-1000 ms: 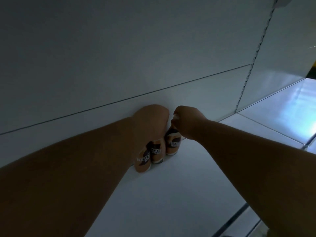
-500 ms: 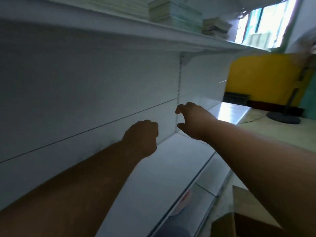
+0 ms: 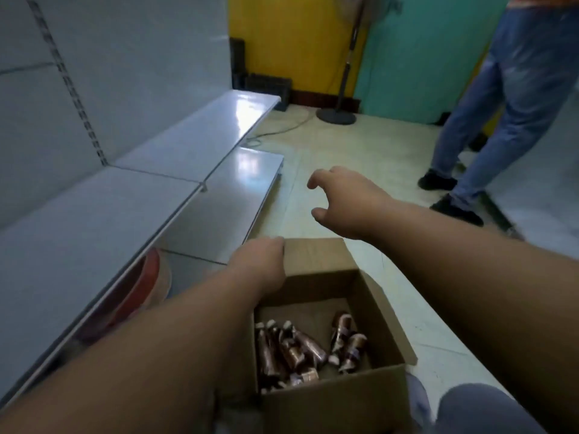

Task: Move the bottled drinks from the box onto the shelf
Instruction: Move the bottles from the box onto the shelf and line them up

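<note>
An open cardboard box [image 3: 329, 405] stands on the floor in front of me. Several brown bottled drinks [image 3: 291, 349] lie jumbled in its bottom. My left hand [image 3: 260, 261] hovers over the box's far left corner, fingers bent downward, with nothing in it. My right hand [image 3: 341, 198] is higher and farther out, beyond the box over the floor, fingers spread and curled, empty. The white shelf [image 3: 94, 220] runs along my left. The bottles standing on it are out of view.
A lower shelf board [image 3: 232, 195] juts out below the white shelf. A red and white object [image 3: 141, 289] sits under the shelf. Another person in jeans [image 3: 507, 98] stands at the right. A fan stand [image 3: 336, 115] and cable are at the back. My knee [image 3: 479, 411] is beside the box.
Both hands have let go of the bottles at the back of the shelf and pulled away. My view has swung right and down to the box on the floor.
</note>
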Motion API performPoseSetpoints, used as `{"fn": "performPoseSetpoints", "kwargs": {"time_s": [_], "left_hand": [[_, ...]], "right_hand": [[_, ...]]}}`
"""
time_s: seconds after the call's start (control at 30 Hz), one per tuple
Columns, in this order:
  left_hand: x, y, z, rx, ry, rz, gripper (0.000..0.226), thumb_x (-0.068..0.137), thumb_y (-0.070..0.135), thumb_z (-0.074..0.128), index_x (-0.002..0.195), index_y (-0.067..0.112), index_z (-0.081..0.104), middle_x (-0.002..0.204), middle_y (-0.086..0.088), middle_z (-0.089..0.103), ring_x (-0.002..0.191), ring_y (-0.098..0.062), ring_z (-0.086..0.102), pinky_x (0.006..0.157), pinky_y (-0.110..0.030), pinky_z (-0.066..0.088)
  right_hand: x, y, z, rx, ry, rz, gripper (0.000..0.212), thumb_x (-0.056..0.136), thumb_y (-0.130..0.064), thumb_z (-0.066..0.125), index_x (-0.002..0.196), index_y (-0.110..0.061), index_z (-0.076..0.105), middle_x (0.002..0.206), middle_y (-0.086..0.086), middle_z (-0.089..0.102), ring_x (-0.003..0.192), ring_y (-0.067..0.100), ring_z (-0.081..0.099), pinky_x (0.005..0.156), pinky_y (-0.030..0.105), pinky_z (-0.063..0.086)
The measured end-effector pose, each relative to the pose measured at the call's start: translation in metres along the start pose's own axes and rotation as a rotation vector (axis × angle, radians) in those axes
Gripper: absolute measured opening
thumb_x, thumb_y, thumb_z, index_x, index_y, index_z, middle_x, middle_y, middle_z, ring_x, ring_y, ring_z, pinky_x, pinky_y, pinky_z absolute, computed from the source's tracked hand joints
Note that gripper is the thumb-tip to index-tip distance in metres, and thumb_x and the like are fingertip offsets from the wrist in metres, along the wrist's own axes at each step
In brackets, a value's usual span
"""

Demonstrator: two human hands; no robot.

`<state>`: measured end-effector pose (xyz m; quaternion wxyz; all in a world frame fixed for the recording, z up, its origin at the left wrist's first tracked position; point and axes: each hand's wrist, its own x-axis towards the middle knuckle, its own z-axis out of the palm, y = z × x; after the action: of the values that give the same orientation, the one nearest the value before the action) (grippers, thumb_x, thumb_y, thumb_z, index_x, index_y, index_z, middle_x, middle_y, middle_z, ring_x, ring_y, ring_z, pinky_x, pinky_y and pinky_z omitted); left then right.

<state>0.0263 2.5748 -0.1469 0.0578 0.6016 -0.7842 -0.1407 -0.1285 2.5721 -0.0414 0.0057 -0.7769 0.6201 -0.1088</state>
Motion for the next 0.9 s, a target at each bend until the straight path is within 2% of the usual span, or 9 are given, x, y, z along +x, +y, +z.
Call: {"fn": "performPoseSetpoints", "kwargs": {"time_s": [0.17, 0.33, 0.5, 0.6, 0.7, 0.77, 0.8, 0.87, 0.9], "left_hand": [[0.061, -0.012, 0.107, 0.006, -0.231, -0.022, 0.02, 0.075, 0.022, 0.063, 0.088, 0.025, 0.048, 0.092, -0.001, 0.06, 0.08, -0.022, 0.056, 0.069, -0.037, 0.05], [0.116, -0.038, 0.202, 0.035, -0.443, -0.098, 0.03, 0.08, 0.018, 0.065, 0.107, 0.021, 0.053, 0.096, -0.002, 0.057, 0.084, -0.021, 0.056, 0.075, -0.038, 0.052], [0.138, -0.068, 0.28, 0.113, -0.668, -0.16, 0.039, 0.084, 0.022, 0.064, 0.12, 0.017, 0.053, 0.119, -0.009, 0.056, 0.104, -0.026, 0.055, 0.089, -0.042, 0.049], [0.147, -0.078, 0.314, 0.194, -0.715, -0.165, 0.044, 0.087, 0.028, 0.056, 0.128, 0.017, 0.046, 0.129, -0.013, 0.05, 0.113, -0.031, 0.049, 0.091, -0.044, 0.043], [0.154, -0.082, 0.336, 0.246, -0.76, -0.205, 0.061, 0.086, 0.032, 0.06, 0.14, 0.016, 0.036, 0.141, -0.017, 0.038, 0.124, -0.036, 0.04, 0.097, -0.045, 0.037], [0.161, -0.086, 0.343, 0.241, -0.764, -0.219, 0.063, 0.084, 0.033, 0.063, 0.139, 0.016, 0.037, 0.143, -0.016, 0.035, 0.127, -0.037, 0.036, 0.099, -0.046, 0.034], [0.164, -0.087, 0.346, 0.243, -0.777, -0.22, 0.062, 0.084, 0.032, 0.064, 0.138, 0.017, 0.039, 0.143, -0.016, 0.035, 0.128, -0.037, 0.035, 0.1, -0.047, 0.033], [0.169, -0.088, 0.352, 0.262, -0.826, -0.205, 0.062, 0.083, 0.031, 0.066, 0.138, 0.018, 0.04, 0.143, -0.014, 0.037, 0.13, -0.036, 0.033, 0.101, -0.048, 0.032], [0.17, -0.089, 0.355, 0.27, -0.844, -0.192, 0.064, 0.082, 0.031, 0.066, 0.139, 0.02, 0.039, 0.144, -0.014, 0.037, 0.131, -0.035, 0.032, 0.102, -0.048, 0.031]], "right_hand": [[0.018, 0.055, 0.114, 0.039, -0.197, 0.076, 0.048, 0.082, -0.031, 0.065, 0.127, -0.024, 0.048, 0.118, 0.007, 0.053, 0.102, 0.028, 0.054, 0.081, 0.039, 0.049], [0.032, 0.092, 0.242, 0.093, -0.406, 0.106, 0.041, 0.083, -0.024, 0.062, 0.123, -0.023, 0.051, 0.113, 0.005, 0.054, 0.1, 0.025, 0.053, 0.079, 0.037, 0.048], [0.035, 0.111, 0.353, 0.142, -0.579, 0.081, 0.04, 0.085, -0.014, 0.053, 0.123, -0.025, 0.049, 0.114, 0.006, 0.053, 0.102, 0.028, 0.053, 0.08, 0.044, 0.05], [0.034, 0.118, 0.404, 0.156, -0.695, 0.067, 0.041, 0.085, -0.014, 0.057, 0.124, -0.024, 0.05, 0.114, 0.005, 0.054, 0.099, 0.027, 0.054, 0.075, 0.039, 0.05], [0.031, 0.119, 0.45, 0.155, -0.879, 0.067, 0.044, 0.083, -0.014, 0.062, 0.125, -0.022, 0.052, 0.115, 0.006, 0.058, 0.1, 0.026, 0.057, 0.075, 0.036, 0.049], [0.029, 0.115, 0.473, 0.16, -1.02, 0.072, 0.051, 0.084, -0.015, 0.062, 0.132, -0.024, 0.048, 0.116, 0.005, 0.058, 0.092, 0.023, 0.057, 0.066, 0.031, 0.045], [0.028, 0.114, 0.483, 0.173, -1.058, 0.071, 0.057, 0.085, -0.017, 0.06, 0.138, -0.028, 0.041, 0.12, 0.006, 0.054, 0.095, 0.024, 0.056, 0.067, 0.029, 0.043], [0.025, 0.113, 0.499, 0.186, -1.05, 0.058, 0.067, 0.087, -0.02, 0.058, 0.144, -0.037, 0.027, 0.137, 0.008, 0.042, 0.115, 0.031, 0.048, 0.078, 0.034, 0.04], [0.025, 0.113, 0.502, 0.196, -1.028, 0.069, 0.067, 0.087, -0.02, 0.058, 0.143, -0.038, 0.026, 0.141, 0.009, 0.038, 0.12, 0.032, 0.044, 0.082, 0.036, 0.04]]}}
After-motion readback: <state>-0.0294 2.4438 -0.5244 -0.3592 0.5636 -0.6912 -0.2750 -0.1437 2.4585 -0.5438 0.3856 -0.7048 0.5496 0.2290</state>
